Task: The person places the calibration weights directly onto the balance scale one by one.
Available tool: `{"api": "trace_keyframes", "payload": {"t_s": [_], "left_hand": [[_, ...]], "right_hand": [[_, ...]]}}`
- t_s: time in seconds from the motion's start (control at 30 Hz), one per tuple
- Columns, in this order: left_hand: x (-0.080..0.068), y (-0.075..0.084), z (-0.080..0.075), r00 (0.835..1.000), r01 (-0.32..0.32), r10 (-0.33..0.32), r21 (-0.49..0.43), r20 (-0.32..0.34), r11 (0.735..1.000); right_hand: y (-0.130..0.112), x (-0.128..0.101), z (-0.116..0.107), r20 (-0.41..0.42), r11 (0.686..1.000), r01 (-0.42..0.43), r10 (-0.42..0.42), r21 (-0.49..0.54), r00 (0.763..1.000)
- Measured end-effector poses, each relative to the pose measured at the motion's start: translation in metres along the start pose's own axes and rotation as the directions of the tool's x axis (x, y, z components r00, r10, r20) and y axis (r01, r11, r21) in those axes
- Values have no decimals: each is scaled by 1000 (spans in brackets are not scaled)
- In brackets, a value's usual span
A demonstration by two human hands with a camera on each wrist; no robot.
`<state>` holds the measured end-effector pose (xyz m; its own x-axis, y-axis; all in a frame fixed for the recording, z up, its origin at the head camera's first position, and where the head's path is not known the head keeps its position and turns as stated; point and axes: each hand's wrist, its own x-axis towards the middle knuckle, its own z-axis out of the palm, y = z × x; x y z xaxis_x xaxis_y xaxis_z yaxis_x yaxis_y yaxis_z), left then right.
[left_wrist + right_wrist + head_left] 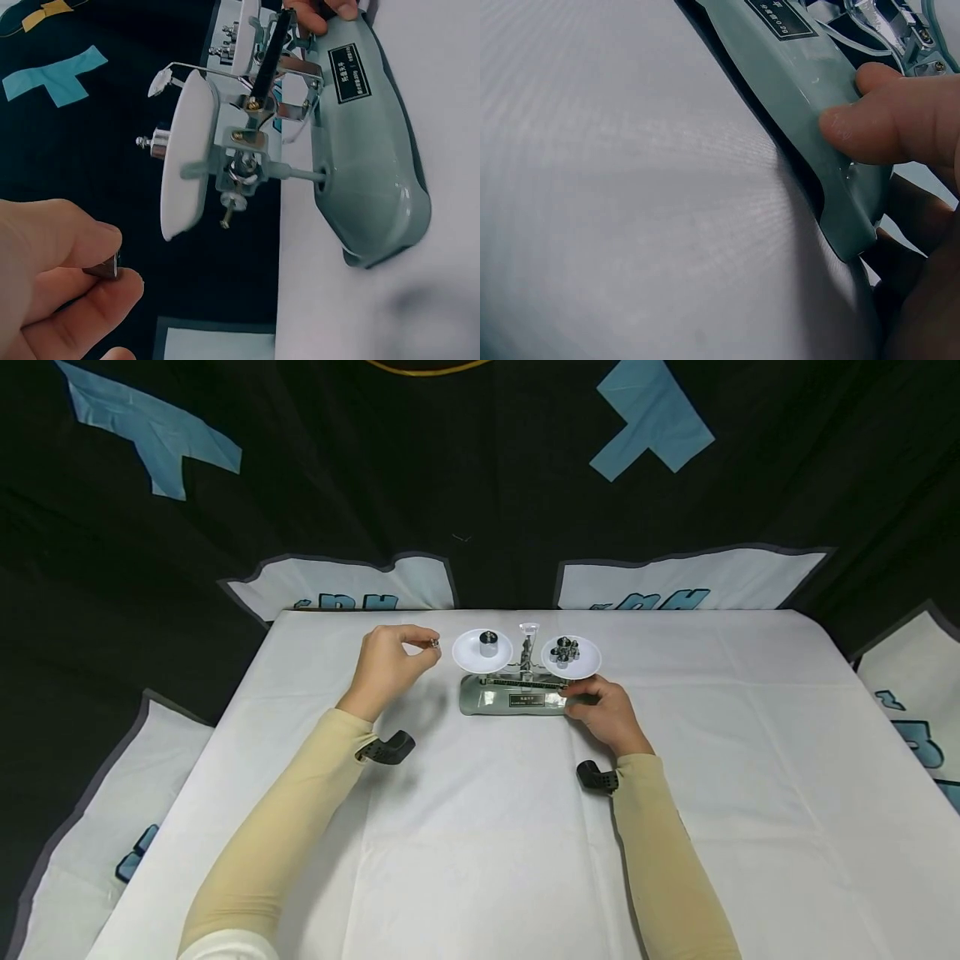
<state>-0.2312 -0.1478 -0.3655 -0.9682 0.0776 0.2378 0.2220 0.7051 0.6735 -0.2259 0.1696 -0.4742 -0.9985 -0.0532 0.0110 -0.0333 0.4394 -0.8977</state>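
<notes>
A green balance scale (487, 697) with two white pans stands near the far side of the table. My left hand (390, 664) pinches a small metal weight (105, 268) between thumb and fingertips, in the air just left of the left pan (465, 657). One larger cylindrical weight (488, 645) stands on that pan. Several small metal weights (564, 650) are grouped on the right pan (591, 662). My right hand (609, 714) grips the right end of the scale's base, its thumb (855, 131) on the front face and other fingers round behind, partly hidden.
A white cloth covers the table (465, 843). The scale's beam (274, 56) and thin pointer parts stand between the pans. Beyond the far table edge hangs a dark curtain (480, 485) with blue and white patches.
</notes>
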Motion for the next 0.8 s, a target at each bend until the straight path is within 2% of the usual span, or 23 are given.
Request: {"api": "trace_keyframes", "payload": {"t_s": [0.33, 0.53, 0.8], "left_hand": [[12, 16, 11, 999, -19, 19, 3, 35, 1000], [17, 19, 22, 997, -30, 30, -4, 73, 1000], [19, 18, 32, 995, -66, 64, 18, 73, 998]], "right_hand": [[-1, 0, -1, -1, 1000, 4, -4, -5, 1000], [0, 0, -1, -1, 1000, -4, 4, -2, 1000], [0, 1, -1, 0, 1000, -14, 14, 11, 1000]]}}
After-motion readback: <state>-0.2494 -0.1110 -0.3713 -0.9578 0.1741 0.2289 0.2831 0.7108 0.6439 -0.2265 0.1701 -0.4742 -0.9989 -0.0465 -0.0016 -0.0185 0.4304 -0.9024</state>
